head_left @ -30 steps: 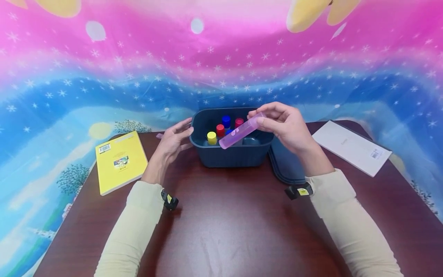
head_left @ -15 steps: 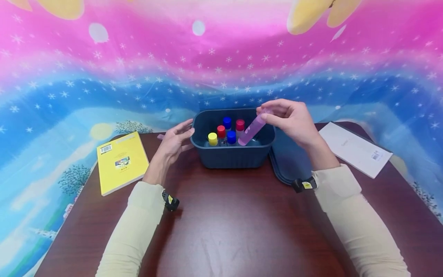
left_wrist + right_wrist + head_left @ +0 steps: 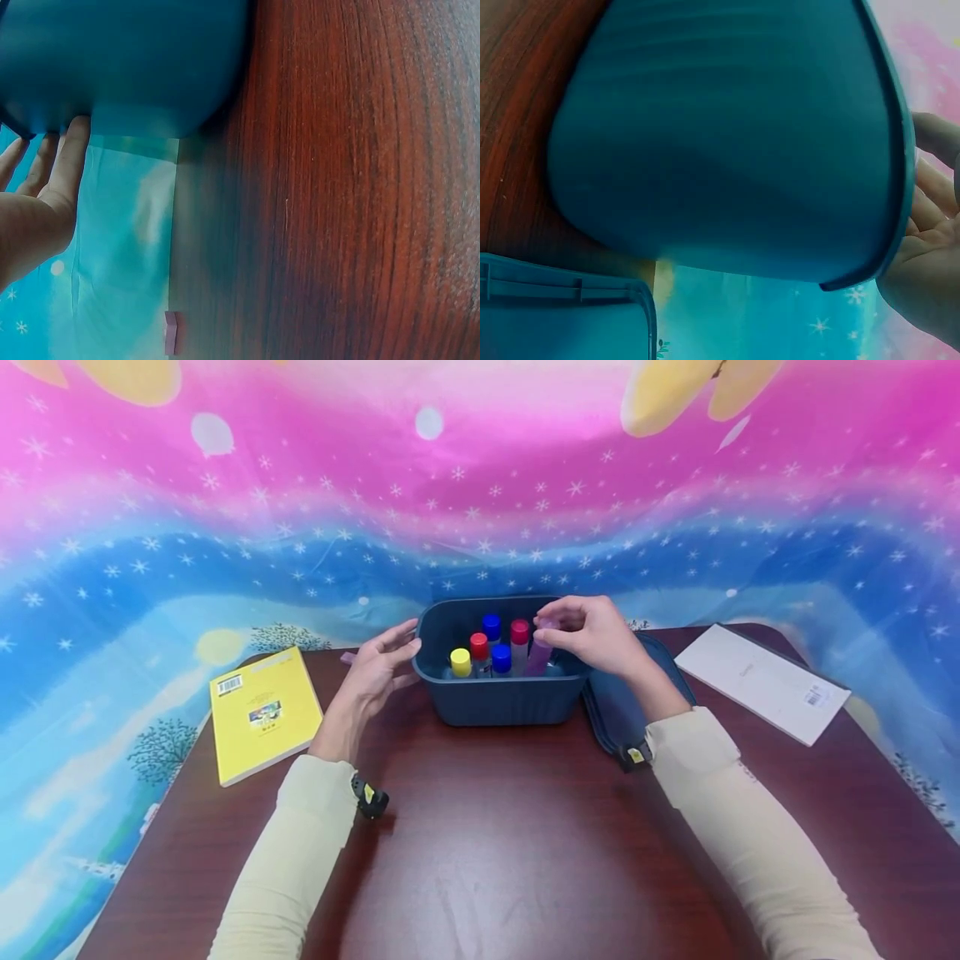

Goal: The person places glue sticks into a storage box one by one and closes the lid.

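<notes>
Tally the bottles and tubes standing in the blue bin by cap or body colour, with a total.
Yellow cap: 1
Red caps: 2
Blue caps: 2
Purple tube, held by the right hand: 1
Total in the bin: 6

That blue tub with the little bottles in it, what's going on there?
A person sits at a dark wooden table with a blue tub in front of them. Their right hand pinches the top of a pale purple tube that stands in the tub, beside small bottles with yellow, red and blue caps. Their left hand rests with straight fingers against the tub's left side. A blue lid lies right of the tub, a yellow book to its left.
</notes>
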Demonstrator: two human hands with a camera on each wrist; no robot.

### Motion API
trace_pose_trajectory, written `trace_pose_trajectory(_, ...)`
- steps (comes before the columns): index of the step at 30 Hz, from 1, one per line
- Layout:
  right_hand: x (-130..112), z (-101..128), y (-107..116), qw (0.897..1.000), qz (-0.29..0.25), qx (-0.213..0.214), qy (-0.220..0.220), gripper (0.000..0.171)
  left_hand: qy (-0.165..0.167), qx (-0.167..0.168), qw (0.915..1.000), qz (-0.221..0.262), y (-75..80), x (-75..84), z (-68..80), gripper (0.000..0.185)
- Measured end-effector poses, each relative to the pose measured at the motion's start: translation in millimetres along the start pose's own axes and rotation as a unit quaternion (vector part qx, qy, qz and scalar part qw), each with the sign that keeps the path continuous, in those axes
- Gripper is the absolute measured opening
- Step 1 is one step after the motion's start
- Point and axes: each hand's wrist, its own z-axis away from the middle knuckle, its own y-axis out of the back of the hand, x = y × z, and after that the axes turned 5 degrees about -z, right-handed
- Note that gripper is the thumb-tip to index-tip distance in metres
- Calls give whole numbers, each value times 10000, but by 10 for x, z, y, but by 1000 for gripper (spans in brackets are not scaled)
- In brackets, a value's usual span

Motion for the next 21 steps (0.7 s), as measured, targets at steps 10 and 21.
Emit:
trace_pose_trajectory(10,-2,-95,-107,9982,488,-299,-151,32,-13,-23,10000,25,3,5,1,54)
trace_pose_trajectory(21,-7,-146,-200,9881,1171,-894,-436,32,-35,-57,10000,8,8,15,7,54)
